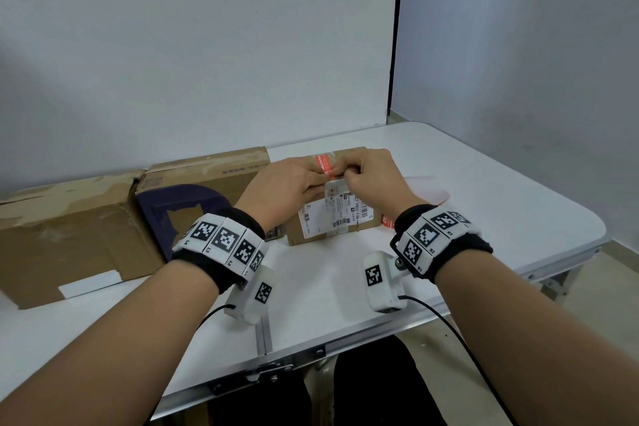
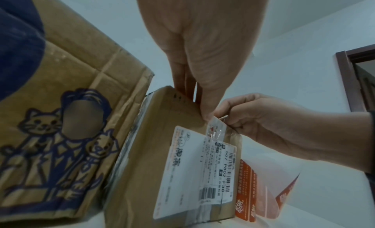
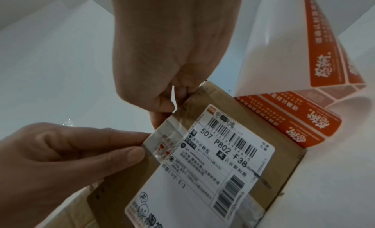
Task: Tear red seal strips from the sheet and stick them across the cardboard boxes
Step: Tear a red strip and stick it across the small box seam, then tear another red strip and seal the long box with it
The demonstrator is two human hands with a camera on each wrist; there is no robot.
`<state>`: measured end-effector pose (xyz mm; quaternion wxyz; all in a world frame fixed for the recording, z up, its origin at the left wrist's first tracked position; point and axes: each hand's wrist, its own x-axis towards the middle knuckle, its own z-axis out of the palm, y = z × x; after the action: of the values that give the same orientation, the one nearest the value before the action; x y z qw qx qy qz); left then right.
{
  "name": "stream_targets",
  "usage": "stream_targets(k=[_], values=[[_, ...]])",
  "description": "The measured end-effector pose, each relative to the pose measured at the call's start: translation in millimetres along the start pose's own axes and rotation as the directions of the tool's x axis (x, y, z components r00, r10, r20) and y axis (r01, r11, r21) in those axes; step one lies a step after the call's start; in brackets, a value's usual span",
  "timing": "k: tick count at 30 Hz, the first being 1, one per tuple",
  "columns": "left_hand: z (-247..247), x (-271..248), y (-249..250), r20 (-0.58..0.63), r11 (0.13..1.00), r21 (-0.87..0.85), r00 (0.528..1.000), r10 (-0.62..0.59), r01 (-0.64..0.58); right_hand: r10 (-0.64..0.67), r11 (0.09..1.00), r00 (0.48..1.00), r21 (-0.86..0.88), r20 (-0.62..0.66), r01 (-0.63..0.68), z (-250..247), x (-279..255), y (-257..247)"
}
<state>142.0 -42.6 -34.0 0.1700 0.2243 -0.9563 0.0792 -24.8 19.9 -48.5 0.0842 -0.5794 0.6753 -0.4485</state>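
Note:
A small cardboard box [image 1: 311, 235] with a white shipping label [image 1: 332, 214] stands mid-table. A red seal strip [image 1: 324, 163] lies over its top, and the strip's pale end [image 3: 164, 143] hangs down the front face over the label's corner. My left hand [image 1: 320, 176] pinches that end's left edge between thumb and forefinger [image 3: 131, 152]. From the other side my right hand [image 1: 349, 175], fingers curled, pinches the strip's upper right edge [image 2: 222, 119]. The sheet of red seals [image 3: 294, 119] lies curled on the table just right of the box.
A larger box with a blue cat drawing [image 2: 61, 119] touches the small box's left side. A big worn carton [image 1: 69, 235] lies further left. The white table [image 1: 501, 218] ends at a rounded right corner; a wall stands close behind.

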Motion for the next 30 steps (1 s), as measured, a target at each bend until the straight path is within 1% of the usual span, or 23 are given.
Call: stream_targets(k=[4,11,15,17,20,22,24,26,30], values=[[1.5,-3.9,-0.4,-0.097,0.997,-0.076,0.995,0.004,-0.011,-0.004,1.000,1.000,0.010,0.002,0.004,1.0,0.3,1.8],[-1.3,-7.5,-1.1,-0.171,0.992,-0.129,0.985,-0.003,-0.019,0.009,0.999,1.000,0.048,-0.004,-0.008,1.1,1.2,2.3],[-0.3,-9.9,-1.8,-0.222,0.988,-0.146,0.975,0.016,-0.050,-0.009,0.996,0.999,0.085,-0.043,0.013,-1.7,-1.6,1.8],[-2.9,-9.9,-0.6,-0.213,0.982,-0.188,0.977,-0.033,-0.008,0.001,0.991,0.999,0.131,-0.052,0.006,-3.3,-2.1,1.1],[-7.9,-8.6,0.3,-0.173,0.930,-0.355,0.971,-0.167,0.097,0.037,0.980,0.998,0.195,-0.049,-0.027,-10.4,0.1,-0.2],[-12.0,-6.8,1.2,-0.163,0.879,-0.447,0.952,-0.261,0.164,0.050,0.969,0.998,0.245,-0.030,-0.041,-18.3,3.4,-0.9],[-16.7,-3.2,1.9,-0.180,0.843,-0.493,0.923,-0.340,0.215,0.057,0.955,0.998,0.293,-0.013,-0.051,-26.9,6.8,-1.6],[-22.7,2.7,3.6,-0.189,0.830,-0.510,0.912,-0.364,0.226,0.046,0.952,0.999,0.304,-0.023,-0.037,-37.0,10.3,-2.6],[-29.7,19.8,7.5,-0.160,0.832,-0.506,0.923,-0.351,0.229,0.035,0.950,0.998,0.311,-0.051,-0.018,-59.6,16.7,0.5]])
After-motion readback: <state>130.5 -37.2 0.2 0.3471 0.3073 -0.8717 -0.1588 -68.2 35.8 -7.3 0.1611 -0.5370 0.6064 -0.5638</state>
